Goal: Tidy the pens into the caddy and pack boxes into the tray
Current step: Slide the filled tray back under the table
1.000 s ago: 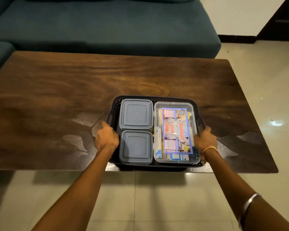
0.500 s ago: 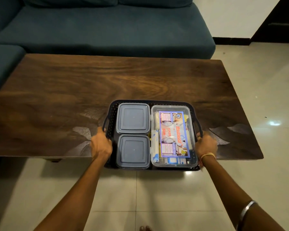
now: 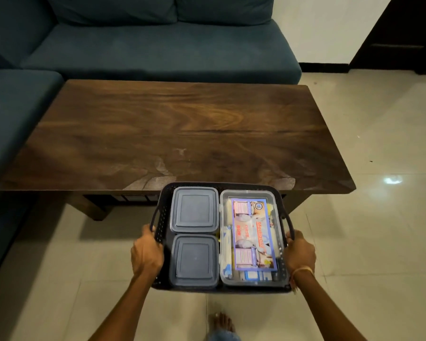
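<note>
A dark perforated tray [image 3: 163,212] hangs in the air in front of the table's near edge, over the floor. My left hand [image 3: 146,254] grips its left handle and my right hand [image 3: 299,252] grips its right handle. Inside lie two grey square lidded boxes, one at the back left [image 3: 194,209] and one at the front left [image 3: 194,260]. A long clear first-aid box [image 3: 251,236] with a printed label fills the right side. No pens or caddy are in view.
The dark wooden coffee table [image 3: 172,134] stands just beyond the tray. A blue corner sofa [image 3: 157,43] wraps the far and left sides. Pale tiled floor [image 3: 379,242] spreads to the right. My bare foot [image 3: 221,321] shows below the tray.
Both hands have lifted the tray off the table and drawn it back toward me, past the near edge. The boxes have stayed in place inside it.
</note>
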A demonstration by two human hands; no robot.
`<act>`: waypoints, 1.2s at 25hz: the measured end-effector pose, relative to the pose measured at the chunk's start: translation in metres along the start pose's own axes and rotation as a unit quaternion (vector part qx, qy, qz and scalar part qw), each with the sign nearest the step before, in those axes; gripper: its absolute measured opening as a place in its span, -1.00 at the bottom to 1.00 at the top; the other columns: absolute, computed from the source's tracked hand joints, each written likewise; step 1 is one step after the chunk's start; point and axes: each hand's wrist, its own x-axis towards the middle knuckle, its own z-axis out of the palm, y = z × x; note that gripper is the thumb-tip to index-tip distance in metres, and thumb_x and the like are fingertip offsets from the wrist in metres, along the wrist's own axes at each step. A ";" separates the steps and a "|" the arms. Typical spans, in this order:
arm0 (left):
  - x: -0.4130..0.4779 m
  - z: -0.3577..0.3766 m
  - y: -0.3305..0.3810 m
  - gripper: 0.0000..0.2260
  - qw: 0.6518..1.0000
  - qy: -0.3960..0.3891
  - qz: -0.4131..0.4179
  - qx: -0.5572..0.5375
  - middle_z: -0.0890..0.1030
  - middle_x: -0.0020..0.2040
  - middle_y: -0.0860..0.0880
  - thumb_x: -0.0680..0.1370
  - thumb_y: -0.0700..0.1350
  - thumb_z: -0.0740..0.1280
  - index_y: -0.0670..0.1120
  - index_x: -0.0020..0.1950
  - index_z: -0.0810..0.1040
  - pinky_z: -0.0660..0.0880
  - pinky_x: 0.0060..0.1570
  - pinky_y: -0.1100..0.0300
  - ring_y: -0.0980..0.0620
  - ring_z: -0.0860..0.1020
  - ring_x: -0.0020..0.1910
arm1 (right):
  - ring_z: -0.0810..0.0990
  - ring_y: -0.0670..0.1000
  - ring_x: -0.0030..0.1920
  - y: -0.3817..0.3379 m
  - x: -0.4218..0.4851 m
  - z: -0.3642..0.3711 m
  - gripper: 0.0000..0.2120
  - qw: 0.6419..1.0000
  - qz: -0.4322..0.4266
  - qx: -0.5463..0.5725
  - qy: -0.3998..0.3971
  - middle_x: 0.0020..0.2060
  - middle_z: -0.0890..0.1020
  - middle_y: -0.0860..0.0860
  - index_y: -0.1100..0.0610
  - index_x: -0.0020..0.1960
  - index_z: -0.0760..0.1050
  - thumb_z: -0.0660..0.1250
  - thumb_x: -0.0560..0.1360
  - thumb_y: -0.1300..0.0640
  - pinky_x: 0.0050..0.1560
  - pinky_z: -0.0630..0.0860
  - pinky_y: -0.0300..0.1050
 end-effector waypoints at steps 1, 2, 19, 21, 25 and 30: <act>-0.007 0.005 -0.011 -0.75 1.000 -0.008 -0.007 0.005 0.60 0.03 -0.34 0.53 -0.28 0.21 -0.21 0.21 0.41 0.51 0.04 -0.10 -0.32 0.56 0.03 | 0.63 0.24 0.01 0.011 -0.009 0.006 -0.75 1.000 0.013 -0.006 -0.007 0.01 0.63 0.27 0.28 0.17 0.41 0.24 0.54 0.18 0.07 0.55 0.05; -0.012 0.012 -0.023 -0.75 1.000 -0.016 -0.015 0.012 0.60 0.03 -0.33 0.53 -0.28 0.21 -0.22 0.21 0.40 0.51 0.03 -0.10 -0.32 0.57 0.02 | 0.63 0.24 0.00 0.023 -0.015 0.013 -0.77 1.000 0.023 -0.014 -0.013 0.00 0.63 0.27 0.27 0.16 0.42 0.23 0.54 0.20 0.06 0.55 0.05; 0.168 0.216 -0.042 -0.71 0.999 -0.003 -0.043 -0.014 0.58 0.05 -0.38 0.51 -0.36 0.18 -0.25 0.22 0.43 0.47 0.06 -0.09 -0.36 0.54 0.06 | 0.56 0.38 0.07 0.073 0.224 0.187 -0.74 0.998 -0.014 -0.066 -0.002 0.04 0.61 0.38 0.32 0.19 0.47 0.17 0.54 0.29 0.10 0.50 0.15; 0.215 0.245 -0.038 -0.72 0.999 0.015 -0.027 -0.015 0.57 0.10 -0.41 0.52 -0.34 0.17 -0.29 0.22 0.46 0.44 0.09 -0.09 -0.38 0.52 0.12 | 0.52 0.42 0.13 0.068 0.272 0.213 -0.73 0.996 -0.031 -0.081 0.015 0.08 0.57 0.45 0.41 0.17 0.49 0.19 0.52 0.33 0.12 0.43 0.15; 0.288 0.274 -0.019 -0.72 0.998 0.033 0.025 0.053 0.54 0.16 -0.43 0.57 -0.25 0.18 -0.40 0.17 0.50 0.38 0.17 -0.09 -0.36 0.50 0.19 | 0.48 0.37 0.22 0.044 0.337 0.248 -0.72 0.994 -0.058 -0.085 0.043 0.15 0.55 0.40 0.43 0.17 0.49 0.22 0.53 0.29 0.20 0.40 0.07; 0.353 0.294 -0.006 -0.66 0.991 0.110 0.071 0.024 0.52 0.20 -0.42 0.59 -0.14 0.16 -0.40 0.19 0.48 0.35 0.25 -0.08 -0.37 0.45 0.24 | 0.43 0.32 0.30 0.022 0.394 0.283 -0.55 0.995 -0.056 0.000 0.078 0.27 0.49 0.29 0.33 0.27 0.44 0.30 0.51 0.06 0.31 0.38 0.10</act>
